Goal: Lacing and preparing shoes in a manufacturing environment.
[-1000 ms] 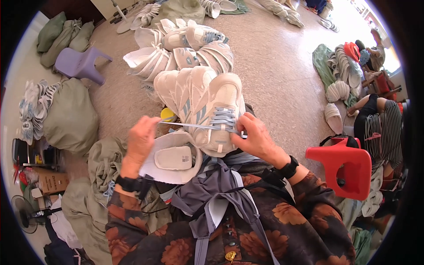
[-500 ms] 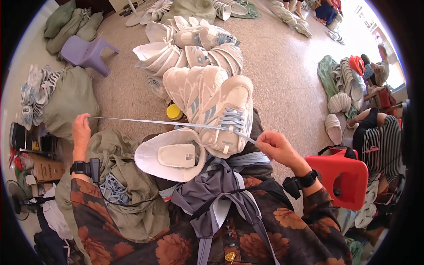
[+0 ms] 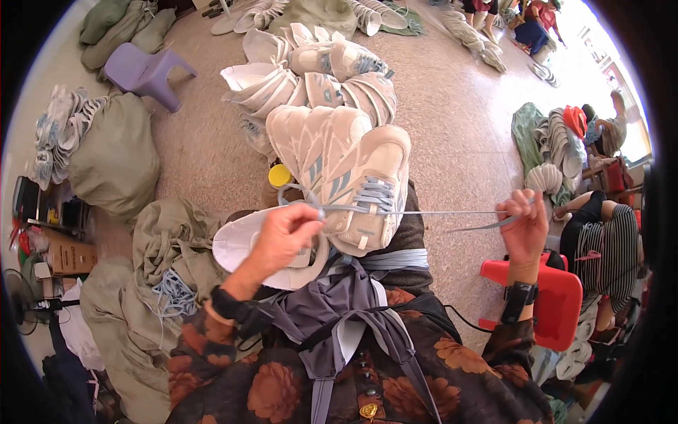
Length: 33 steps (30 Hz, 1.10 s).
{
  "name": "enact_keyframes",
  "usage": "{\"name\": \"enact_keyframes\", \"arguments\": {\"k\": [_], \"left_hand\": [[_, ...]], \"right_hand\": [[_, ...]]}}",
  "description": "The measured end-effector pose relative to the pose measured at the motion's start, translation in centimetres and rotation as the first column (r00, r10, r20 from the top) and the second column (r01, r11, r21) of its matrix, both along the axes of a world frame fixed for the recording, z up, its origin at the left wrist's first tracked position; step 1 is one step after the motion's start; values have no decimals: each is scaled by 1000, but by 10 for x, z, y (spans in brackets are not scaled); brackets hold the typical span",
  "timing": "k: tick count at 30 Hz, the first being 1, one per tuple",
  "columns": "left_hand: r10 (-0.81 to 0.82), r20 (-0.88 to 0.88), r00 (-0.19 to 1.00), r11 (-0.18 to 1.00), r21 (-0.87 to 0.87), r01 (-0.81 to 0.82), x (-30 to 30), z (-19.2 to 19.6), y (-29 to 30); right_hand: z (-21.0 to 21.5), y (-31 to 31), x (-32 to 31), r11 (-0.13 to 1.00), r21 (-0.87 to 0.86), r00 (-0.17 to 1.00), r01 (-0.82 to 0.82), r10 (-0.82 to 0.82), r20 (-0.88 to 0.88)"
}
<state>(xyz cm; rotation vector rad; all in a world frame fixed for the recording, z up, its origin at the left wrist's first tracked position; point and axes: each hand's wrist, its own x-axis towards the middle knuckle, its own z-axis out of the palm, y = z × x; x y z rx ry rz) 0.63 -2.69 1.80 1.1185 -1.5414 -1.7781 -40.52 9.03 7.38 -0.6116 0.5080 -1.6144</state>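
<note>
A white and pale blue sneaker [image 3: 364, 187] rests on my lap with a light blue lace [image 3: 438, 212] threaded through its eyelets. My left hand [image 3: 286, 233] pinches one lace end close to the shoe's left side. Out to the right, my right hand [image 3: 524, 226] grips the other lace end and holds it taut, well away from the shoe. A second white shoe [image 3: 244, 247] lies sole-side under my left hand. More matching sneakers [image 3: 311, 138] line up just beyond the one on my lap.
A red plastic stool [image 3: 554, 300] stands at my right, a purple stool [image 3: 145, 71] at far left. Green sacks [image 3: 116, 152] lie on the left, one with blue laces [image 3: 169, 297] on it. A pile of shoes [image 3: 304, 63] lies ahead. Another person [image 3: 600, 240] sits on the right. A yellow cap [image 3: 280, 175] peeks out beside the shoes.
My left hand came back in from the far left to the shoe's side. My right hand swung out to the right, drawing the lace tight on that side.
</note>
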Motion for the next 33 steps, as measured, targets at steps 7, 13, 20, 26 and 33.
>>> {"name": "enact_keyframes", "arguments": {"k": [7, 13, 20, 26, 33], "left_hand": [[55, -101, 993, 998, -15, -57, -41, -20, -3], [98, -150, 984, 974, -190, -126, -55, -20, -15], [117, -77, 990, 881, -452, -139, -52, -12, -4], [198, 209, 958, 658, -753, 28, -45, -10, -4], [259, 490, 832, 252, -866, 432, -60, 28, -13]], "right_hand": [[-4, 18, -86, 980, 1, 955, 198, -194, 224], [-30, 39, -167, 964, 45, 963, 264, -266, 49], [-73, 67, -257, 775, 253, 799, 580, -602, 13], [-137, 58, -205, 789, 391, 879, 474, -400, -259], [-96, 14, 30, 827, 545, 902, 138, 122, -413]]}}
